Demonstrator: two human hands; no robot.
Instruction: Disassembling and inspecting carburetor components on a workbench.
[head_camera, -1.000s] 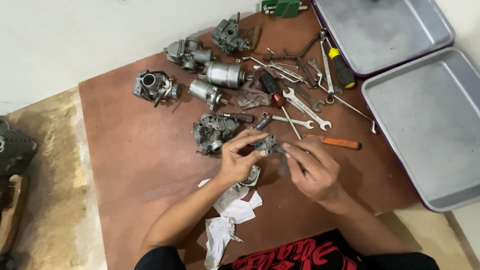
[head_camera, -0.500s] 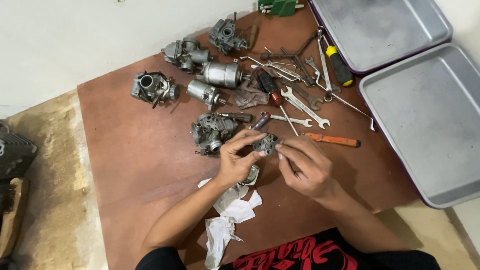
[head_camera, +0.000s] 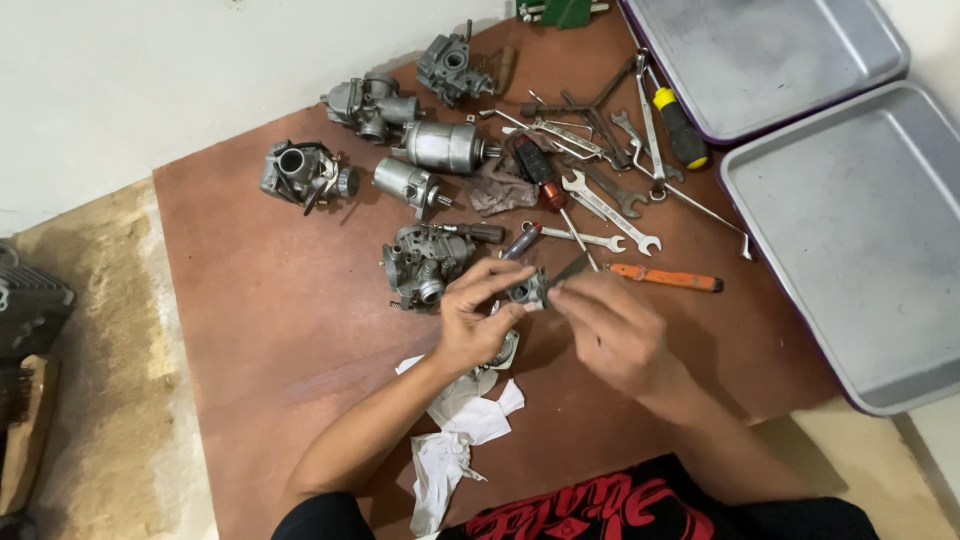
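My left hand (head_camera: 477, 318) grips a small grey metal carburetor part (head_camera: 527, 288) above the brown board (head_camera: 260, 300). My right hand (head_camera: 612, 328) holds a thin dark tool (head_camera: 571, 268) with its tip against that part. Just left of my hands lies a grey carburetor body (head_camera: 420, 262). A crumpled white rag (head_camera: 455, 430) lies under my left forearm, with a round metal piece (head_camera: 500, 350) partly hidden below my left hand.
Other carburetors (head_camera: 305, 172) and cylindrical metal parts (head_camera: 445, 146) lie at the back of the board. Wrenches (head_camera: 610, 210), screwdrivers (head_camera: 680, 126) and an orange-handled tool (head_camera: 668, 278) are spread to the right. Two grey metal trays (head_camera: 850, 230) stand at the right edge.
Both hands stay together on the small part; my right hand's tool has shifted slightly against it. The view has drifted a little.
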